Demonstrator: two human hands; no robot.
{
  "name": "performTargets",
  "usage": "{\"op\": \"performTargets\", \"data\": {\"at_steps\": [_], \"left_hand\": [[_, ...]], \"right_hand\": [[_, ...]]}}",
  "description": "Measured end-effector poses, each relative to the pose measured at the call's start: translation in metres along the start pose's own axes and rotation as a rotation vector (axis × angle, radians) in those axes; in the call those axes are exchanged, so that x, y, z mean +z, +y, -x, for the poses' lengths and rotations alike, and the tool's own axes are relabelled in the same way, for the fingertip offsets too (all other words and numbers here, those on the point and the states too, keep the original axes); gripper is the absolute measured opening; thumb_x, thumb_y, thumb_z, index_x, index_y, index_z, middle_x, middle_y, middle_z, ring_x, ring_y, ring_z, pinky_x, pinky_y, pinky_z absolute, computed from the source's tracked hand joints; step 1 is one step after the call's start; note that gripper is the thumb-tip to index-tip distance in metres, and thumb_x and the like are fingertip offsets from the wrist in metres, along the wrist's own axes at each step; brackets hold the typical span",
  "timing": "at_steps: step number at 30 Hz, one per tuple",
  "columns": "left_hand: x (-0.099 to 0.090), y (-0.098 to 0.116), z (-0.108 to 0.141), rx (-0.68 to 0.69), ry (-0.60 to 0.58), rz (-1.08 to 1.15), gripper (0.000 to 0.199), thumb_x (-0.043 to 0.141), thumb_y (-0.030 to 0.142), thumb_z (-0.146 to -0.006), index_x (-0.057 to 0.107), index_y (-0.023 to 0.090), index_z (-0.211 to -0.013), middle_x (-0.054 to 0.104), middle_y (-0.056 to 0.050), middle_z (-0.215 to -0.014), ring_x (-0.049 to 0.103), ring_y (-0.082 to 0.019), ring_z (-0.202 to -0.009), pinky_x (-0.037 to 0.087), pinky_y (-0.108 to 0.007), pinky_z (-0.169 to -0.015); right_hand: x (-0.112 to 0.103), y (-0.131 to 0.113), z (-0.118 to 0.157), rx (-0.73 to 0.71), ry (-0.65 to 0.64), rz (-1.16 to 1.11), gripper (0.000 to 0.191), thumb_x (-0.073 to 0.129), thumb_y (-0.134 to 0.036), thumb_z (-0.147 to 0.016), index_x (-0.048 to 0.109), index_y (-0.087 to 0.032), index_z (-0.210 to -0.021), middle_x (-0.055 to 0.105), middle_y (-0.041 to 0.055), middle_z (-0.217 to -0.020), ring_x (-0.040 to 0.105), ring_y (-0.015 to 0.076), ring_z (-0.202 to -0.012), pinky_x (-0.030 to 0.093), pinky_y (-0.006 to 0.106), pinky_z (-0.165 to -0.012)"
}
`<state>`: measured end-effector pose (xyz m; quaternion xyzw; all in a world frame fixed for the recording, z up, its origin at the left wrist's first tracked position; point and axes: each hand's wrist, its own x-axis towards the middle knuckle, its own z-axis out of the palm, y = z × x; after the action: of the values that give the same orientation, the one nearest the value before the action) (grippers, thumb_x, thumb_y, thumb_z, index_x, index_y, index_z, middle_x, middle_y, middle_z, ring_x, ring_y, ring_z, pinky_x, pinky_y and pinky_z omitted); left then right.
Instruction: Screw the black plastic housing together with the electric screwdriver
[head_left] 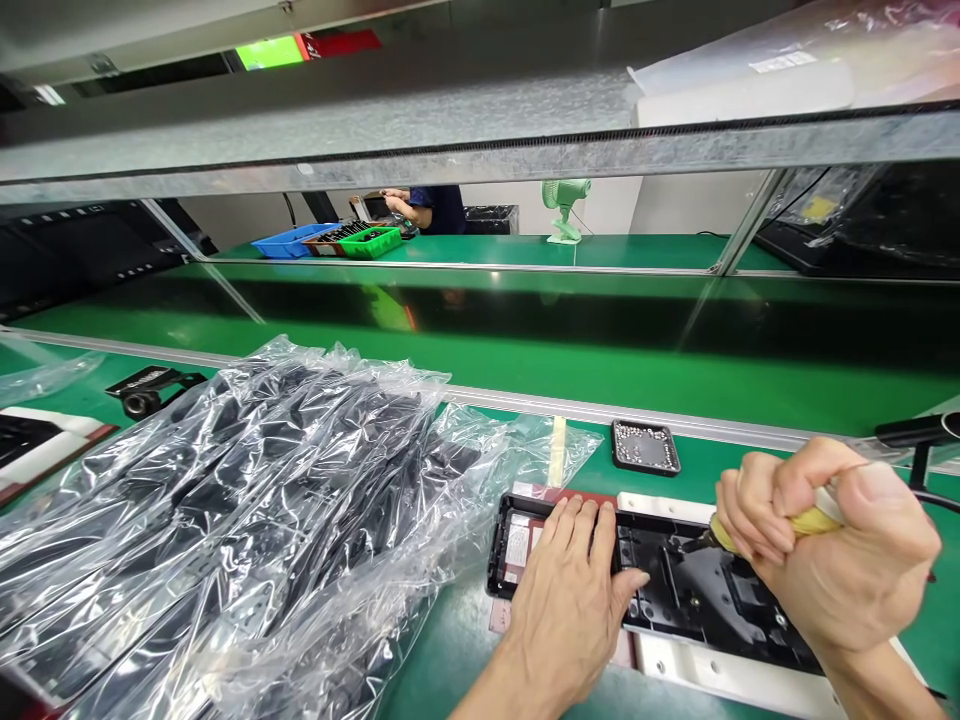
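My left hand (574, 585) lies with fingers stretched across a black plastic housing (499, 545), pressing near its cross edge, thumb out to the right. My right hand (832, 550) is a fist wrapped round a yellow-handled tool (724, 535). The tool's dark tip points left and down into the ribbed inside of the housing; its exact kind is partly hidden by the fingers. Beneath the housing is a white fixture (701, 665) with holes, and reddish-brown board shows at its left. A small black tray (645, 447) of tiny shiny metal parts sits just behind.
Plastic-bagged dark parts (300, 500) cover the bench on the left. A black part with a round end (154, 390) lies beyond them. Overhead runs a metal shelf (450, 150). Across the green belt are blue and green bins (375, 243), a green fan (564, 205) and a co-worker's arm (412, 208).
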<state>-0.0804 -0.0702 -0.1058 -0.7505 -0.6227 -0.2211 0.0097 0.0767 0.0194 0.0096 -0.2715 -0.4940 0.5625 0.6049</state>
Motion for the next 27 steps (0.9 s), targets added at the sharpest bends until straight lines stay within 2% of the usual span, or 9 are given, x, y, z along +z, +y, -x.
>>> {"op": "performTargets", "data": {"at_steps": [11,27], "left_hand": [[0.0002,-0.0006,0.0003,0.009,0.029,-0.012,0.058,0.035,0.050,-0.108,0.047,0.011,-0.149,0.059,-0.014,-0.146,0.055,-0.033,-0.136,0.054,-0.051,-0.109],[-0.0014,0.0001,0.0001,0.015,0.017,-0.006,0.056,0.036,0.047,-0.108,0.046,0.010,-0.149,0.059,-0.015,-0.146,0.055,-0.034,-0.136,0.054,-0.051,-0.109]], "right_hand": [[-0.0034,0.0008,0.0013,0.008,-0.022,-0.024,0.036,0.059,-0.045,-0.087,0.056,-0.021,-0.060,0.043,-0.0015,-0.041,0.035,0.0124,-0.034,0.033,0.025,-0.033],[0.0005,-0.0008,0.0026,0.027,0.020,-0.044,0.038,0.066,-0.048,-0.083,0.058,-0.021,-0.057,0.043,-0.0011,-0.040,0.035,0.0121,-0.034,0.032,0.024,-0.033]]}}
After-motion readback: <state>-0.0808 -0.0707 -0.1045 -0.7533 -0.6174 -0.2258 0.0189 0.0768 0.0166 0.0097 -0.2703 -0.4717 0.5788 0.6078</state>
